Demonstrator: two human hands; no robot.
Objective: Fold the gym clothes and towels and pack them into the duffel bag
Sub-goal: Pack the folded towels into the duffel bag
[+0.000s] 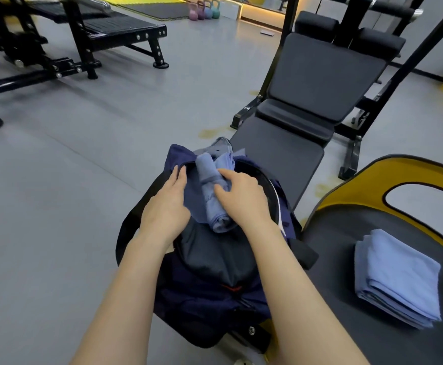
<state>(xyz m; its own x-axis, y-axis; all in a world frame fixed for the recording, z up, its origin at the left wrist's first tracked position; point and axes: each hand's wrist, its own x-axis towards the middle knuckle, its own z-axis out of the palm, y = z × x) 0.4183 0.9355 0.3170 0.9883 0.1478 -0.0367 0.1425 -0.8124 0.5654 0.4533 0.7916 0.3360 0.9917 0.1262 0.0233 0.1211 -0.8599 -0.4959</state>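
Right hand [241, 192] grips rolled towel [211, 191] in the bag [215, 299] mouth, left hand [166, 204] flat, pressing the bag's left rim outward; folded towel [396, 277] lies apart on right seat [346, 299], open floor [70, 167] left.

1. Both bare forearms run up from the bottom edge of the frame and converge toward its centre.
2. The left hand [168, 204] lies palm down, left of centre, with its fingers straight and close together, pointing toward the upper part of the frame.
3. The right hand [242, 196], just right of centre, is palm down with the fingers bent and the thumb tucked inward.
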